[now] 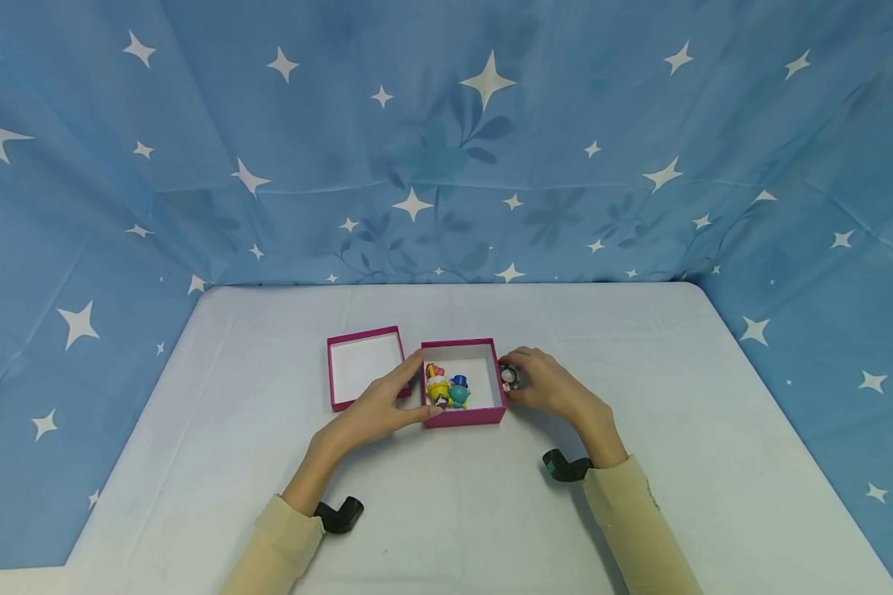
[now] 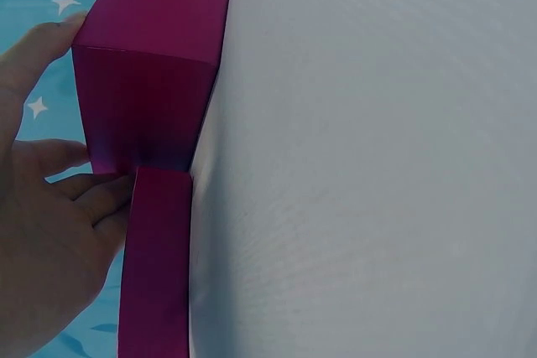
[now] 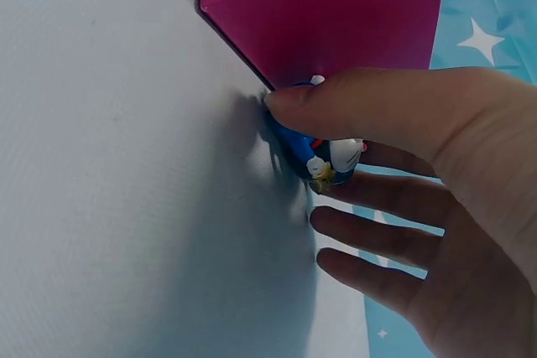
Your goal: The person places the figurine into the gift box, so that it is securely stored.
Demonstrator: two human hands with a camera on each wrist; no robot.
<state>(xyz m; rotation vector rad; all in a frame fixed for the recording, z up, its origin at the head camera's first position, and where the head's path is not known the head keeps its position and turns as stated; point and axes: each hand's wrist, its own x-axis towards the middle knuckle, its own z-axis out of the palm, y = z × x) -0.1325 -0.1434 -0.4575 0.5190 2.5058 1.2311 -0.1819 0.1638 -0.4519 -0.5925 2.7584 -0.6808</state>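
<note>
A magenta box [image 1: 465,418] with a white inside stands open at the middle of the table. In its left part are small toy figurines: a yellow one [image 1: 437,390] with pink at its top, and a teal one [image 1: 458,396] with a blue hat. My left hand [image 1: 375,409] rests against the box's left side, thumb at the near corner and fingers spread along the wall. Just outside the right wall, my right hand [image 1: 546,384] pinches a blue-and-white toy figurine [image 3: 342,157] between thumb and index finger, low by the tabletop, with the other fingers spread.
Left of the box lies its shallow magenta lid [image 1: 365,368], white inside facing up and partly behind my left hand. A white cloth covers the table [image 1: 446,512]. Blue star-patterned curtain [image 1: 446,165] rises at the back and both sides.
</note>
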